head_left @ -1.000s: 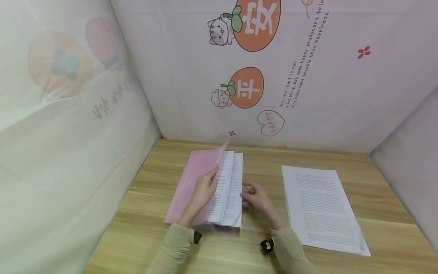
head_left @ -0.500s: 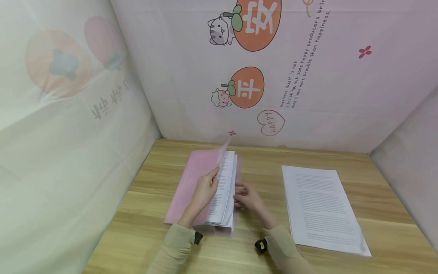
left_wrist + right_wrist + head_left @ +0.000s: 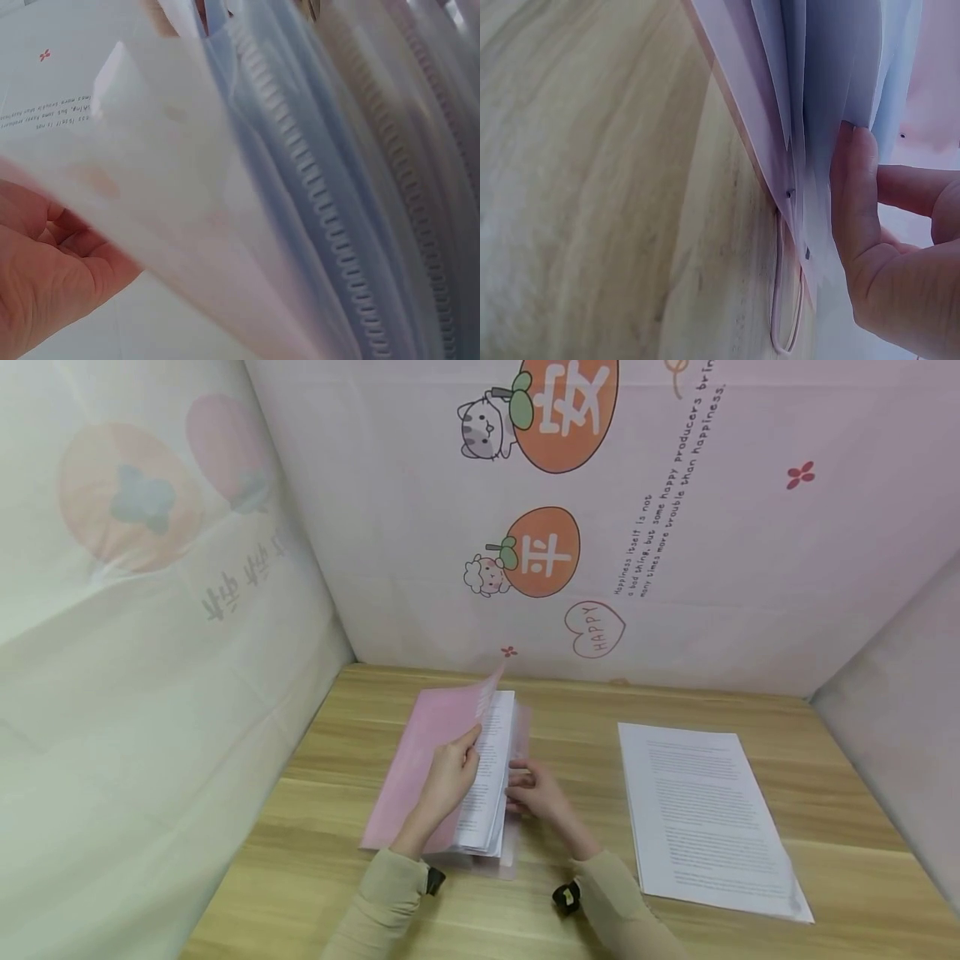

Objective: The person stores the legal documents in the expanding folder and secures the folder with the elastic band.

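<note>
A pink folder point(image 3: 412, 760) lies on the wooden table, its translucent front cover raised at the right. My left hand point(image 3: 448, 774) grips the edge of that cover. Inside are printed sheets point(image 3: 489, 777), and clear pockets point(image 3: 315, 172) with punched edge strips show in the left wrist view. At the right side of these pages, my right hand point(image 3: 542, 795) pinches sheet edges between thumb and fingers; the right wrist view shows the thumb point(image 3: 855, 187) against the paper. The pink back cover point(image 3: 516, 835) shows beneath, flat on the table.
A separate stack of printed paper point(image 3: 697, 818) lies to the right on the table point(image 3: 577, 727). A thin pink elastic loop point(image 3: 776, 322) hangs at the folder's edge. Printed cloth walls point(image 3: 420, 543) enclose the table at the back and both sides.
My right hand has moved left, and the outer sheet has slid left with it into the folder, uncovering the back cover's right edge. My left hand and the raised cover have stayed put.
</note>
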Available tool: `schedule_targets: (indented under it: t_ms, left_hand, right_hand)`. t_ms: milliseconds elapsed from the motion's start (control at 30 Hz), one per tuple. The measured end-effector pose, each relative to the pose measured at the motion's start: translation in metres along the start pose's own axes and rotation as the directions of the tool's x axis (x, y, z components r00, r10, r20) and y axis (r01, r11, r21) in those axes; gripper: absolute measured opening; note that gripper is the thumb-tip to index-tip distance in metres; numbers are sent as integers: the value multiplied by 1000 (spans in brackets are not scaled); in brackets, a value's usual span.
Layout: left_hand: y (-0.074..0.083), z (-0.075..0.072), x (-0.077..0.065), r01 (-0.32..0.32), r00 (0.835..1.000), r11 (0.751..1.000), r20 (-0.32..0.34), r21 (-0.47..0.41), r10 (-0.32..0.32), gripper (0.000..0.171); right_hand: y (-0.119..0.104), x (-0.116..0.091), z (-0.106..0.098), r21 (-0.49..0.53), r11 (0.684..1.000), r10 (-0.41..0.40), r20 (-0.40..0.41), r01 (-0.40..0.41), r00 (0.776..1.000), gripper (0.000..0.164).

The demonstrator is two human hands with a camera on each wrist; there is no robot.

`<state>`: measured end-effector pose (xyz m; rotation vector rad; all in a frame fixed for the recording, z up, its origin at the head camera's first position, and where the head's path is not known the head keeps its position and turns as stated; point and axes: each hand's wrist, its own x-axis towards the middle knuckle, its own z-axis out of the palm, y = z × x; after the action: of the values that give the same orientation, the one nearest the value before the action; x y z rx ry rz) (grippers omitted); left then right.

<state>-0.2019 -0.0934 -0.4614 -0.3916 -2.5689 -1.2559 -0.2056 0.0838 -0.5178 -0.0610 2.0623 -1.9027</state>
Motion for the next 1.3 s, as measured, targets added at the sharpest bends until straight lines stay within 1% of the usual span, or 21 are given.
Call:
schedule_targets:
  t_ms: [133,333,433,533,700,833,933,1100,1300]
  left_hand:
    - [0,1,0,-5,1000,1000,-3,6,5,44]
    - [1,4,0,-25,999,999,-22,25,26,43]
    - [1,5,0,-8,1000,1000,-9,8,8,44]
    - [1,5,-1,-1,1000,1000,2,1,1,44]
    - [1,6,-2,-4,1000,1000,-5,3,4,45]
    - [2,6,-1,-8,1000,1000,-18,2,8,45]
    - [3,5,-1,10,1000,1000,-2,-15,-10,45]
    - [3,5,-1,32,999,999,24,-28,-32,45]
    - [3,4,0,60,998,998,37,-27,-59,46]
  right_hand:
    - [-1,0,1,13,1000,12,-9,-12,1000,48]
    - [-1,-2,0,5,1000,-1,-1,1,1000,48]
    - [-1,-3,0,4,1000,-4,-3,4,1000,47]
    - [0,-5,-2,-23,1000,-18,-1,18,1000,45]
    - [0,-10,-10,-75,996,-37,23,39,999,45]
    - [-1,-15,-16,-96,995,-28,33,31,999,47]
    - [-2,-20,-21,-119,993,-16,27,20,999,48]
    - [-4,-26,-31,-163,986,-28,17,31,999,52]
    - [-4,-31,-48,-188,980,-53,44,60,998,56]
